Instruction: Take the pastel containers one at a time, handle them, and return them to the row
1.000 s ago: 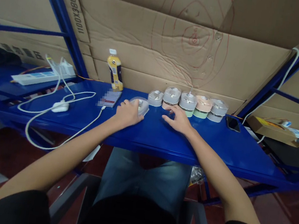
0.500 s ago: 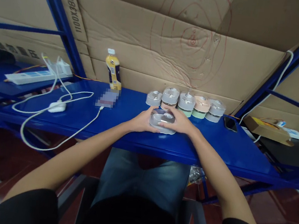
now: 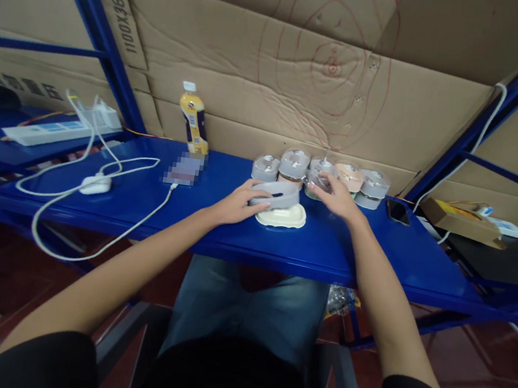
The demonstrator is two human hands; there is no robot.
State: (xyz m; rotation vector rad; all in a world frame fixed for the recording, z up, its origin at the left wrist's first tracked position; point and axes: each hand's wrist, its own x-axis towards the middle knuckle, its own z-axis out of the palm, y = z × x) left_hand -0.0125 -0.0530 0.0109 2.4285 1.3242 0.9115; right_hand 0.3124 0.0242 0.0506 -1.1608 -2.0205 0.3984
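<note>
the left hand (image 3: pixel 240 204) is closed on the left end of a gray ring (image 3: pixel 289 199), thumb along the near side and fingers at the far side. the ring is a rounded oblong with a smooth matte wall and a narrow elongated opening. just right of the left hand, below the ring, a cream base (image 3: pixel 288 217) lies flat on the blue tabletop (image 3: pixel 229 238); it is shallow, with rounded corners and a slightly wavy outer edge. the ring overlaps the far part of the base in view; contact between them cannot be told.

the right hand (image 3: pixel 340 199) is clamped on a clear cover (image 3: pixel 314 180), thumb and fingers apart around it. the cover is transparent and glossy; its outline is hard to separate from the row of lidded containers (image 3: pixel 370 193) beyond the right hand. these containers are gray, peach and green, with clear tops. a yellow bottle (image 3: pixel 194 123) stands upright beyond and left of the left hand.
</note>
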